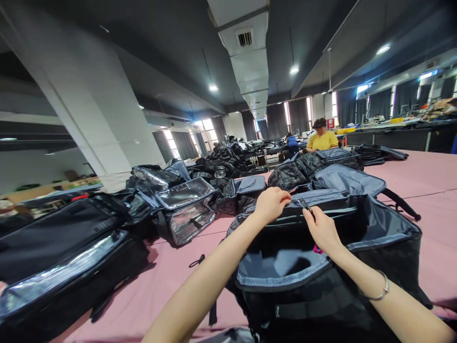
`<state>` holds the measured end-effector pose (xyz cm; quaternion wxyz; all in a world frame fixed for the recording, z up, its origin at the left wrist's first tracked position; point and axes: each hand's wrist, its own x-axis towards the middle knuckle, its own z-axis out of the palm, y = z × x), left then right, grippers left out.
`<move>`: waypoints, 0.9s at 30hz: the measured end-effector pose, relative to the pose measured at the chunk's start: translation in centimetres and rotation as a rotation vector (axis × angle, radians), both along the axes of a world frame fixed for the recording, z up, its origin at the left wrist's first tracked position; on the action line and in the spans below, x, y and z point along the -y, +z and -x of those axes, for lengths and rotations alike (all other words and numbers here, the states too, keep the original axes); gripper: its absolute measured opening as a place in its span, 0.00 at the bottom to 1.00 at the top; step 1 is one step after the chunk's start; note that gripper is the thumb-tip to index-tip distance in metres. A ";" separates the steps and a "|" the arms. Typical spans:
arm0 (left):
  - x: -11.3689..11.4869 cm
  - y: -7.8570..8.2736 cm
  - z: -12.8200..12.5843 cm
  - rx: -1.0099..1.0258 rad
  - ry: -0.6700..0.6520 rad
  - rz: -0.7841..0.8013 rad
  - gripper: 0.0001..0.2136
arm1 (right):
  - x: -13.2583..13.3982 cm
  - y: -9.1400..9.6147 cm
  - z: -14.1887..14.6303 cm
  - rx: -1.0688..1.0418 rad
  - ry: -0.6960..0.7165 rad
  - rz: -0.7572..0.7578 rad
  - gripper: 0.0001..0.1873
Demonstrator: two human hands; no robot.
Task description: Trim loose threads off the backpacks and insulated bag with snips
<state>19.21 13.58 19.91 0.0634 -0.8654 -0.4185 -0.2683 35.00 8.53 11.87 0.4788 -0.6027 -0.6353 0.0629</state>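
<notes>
A large black bag [321, 305] with a grey-blue lining stands unzipped and gaping in front of me. My right hand [323, 233] is closed around small thread snips [306, 207], their metal tip pointing up and away over the bag's back edge. To their left, my left hand [272, 205] has its fingers pinched together near that edge. Whatever is between those fingertips is too small to make out. Inside the bag, beneath my right hand, a bit of bright pink [317, 249] shows.
Black bags with silvery linings [193, 224] crowd the left of the pink-covered table [421, 181]. More dark bags [303, 166] lie beyond mine. Across the table is a person in a yellow top [323, 141]. A pillar [89, 105] rises at left.
</notes>
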 end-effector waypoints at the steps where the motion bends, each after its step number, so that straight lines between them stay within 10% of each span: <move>1: 0.3 0.1 -0.3 -0.068 -0.023 -0.074 0.10 | -0.1 0.0 0.0 0.013 -0.011 0.006 0.14; 8: 1.1 0.6 -2.4 -0.382 0.077 -0.203 0.16 | 0.3 0.7 0.2 0.247 -0.130 0.099 0.11; 13: 0.7 -0.5 -1.8 -0.269 0.075 -0.199 0.14 | 1.4 2.3 1.0 0.520 -0.288 0.163 0.14; 27: -0.3 -0.6 -1.8 0.018 0.076 0.029 0.08 | 0.9 2.3 -0.3 0.456 -0.153 0.144 0.14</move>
